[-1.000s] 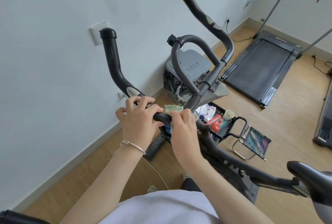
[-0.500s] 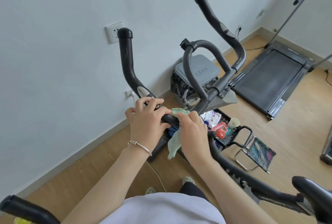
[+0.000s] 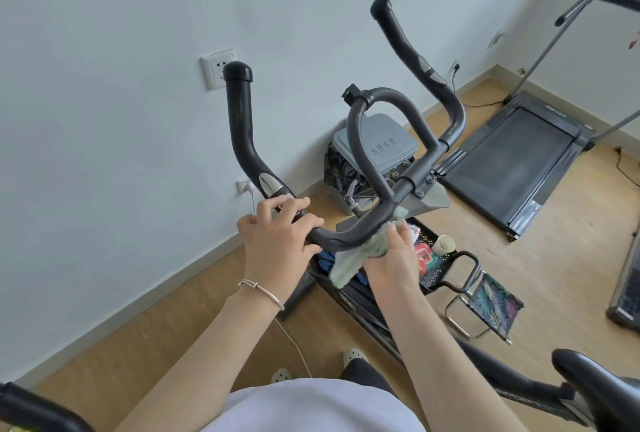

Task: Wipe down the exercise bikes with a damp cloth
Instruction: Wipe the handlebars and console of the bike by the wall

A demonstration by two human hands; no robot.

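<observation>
Green cloth (image 3: 353, 258) is bunched in my right hand (image 3: 394, 255), fingers pinching it against the handlebar (image 3: 349, 237) near the centre clamp. My left hand (image 3: 277, 234) is wrapped round the bar's left bend, steadying it. I'm mid-wipe; next, I judge, slide onward toward the far loop (image 3: 391, 102).

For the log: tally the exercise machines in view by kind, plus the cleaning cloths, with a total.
Exercise bikes: 2, the one being wiped at its handlebar and another whose grip shows at the lower left edge
Treadmills: 2, one by the far wall, one cut off at the right edge
Cloths: 1, the green cloth in the right hand
Total: 5
</observation>
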